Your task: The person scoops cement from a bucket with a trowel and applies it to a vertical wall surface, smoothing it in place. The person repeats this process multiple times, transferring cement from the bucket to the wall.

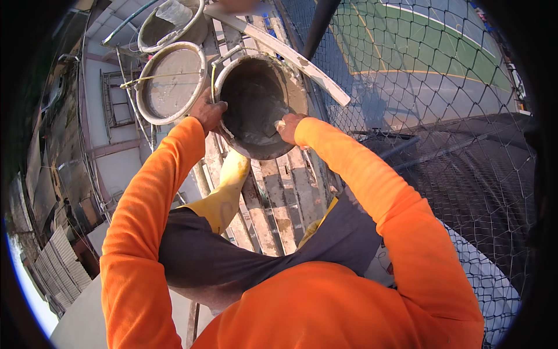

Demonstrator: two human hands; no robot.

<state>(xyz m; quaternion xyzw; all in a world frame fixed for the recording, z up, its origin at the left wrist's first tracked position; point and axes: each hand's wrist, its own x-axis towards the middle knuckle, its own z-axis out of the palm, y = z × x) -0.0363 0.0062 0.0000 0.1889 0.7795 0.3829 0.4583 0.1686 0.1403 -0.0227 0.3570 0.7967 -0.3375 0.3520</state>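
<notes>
Across the plank platform point(283, 203), a dark bucket point(264, 153) is being steadied, its left rim being grasped by the left hand point(210, 110). Beside it, a second bucket point(203, 63) is being left untouched. Within the first, wet grey mix point(256, 122) is being worked, apparently, with much remaining. Whether anything is being gripped by the right hand point(289, 127) cannot be told. No legible writing, label or brand is being shown.

no readable text, no legible labels or brands, no numbers or signs
</notes>
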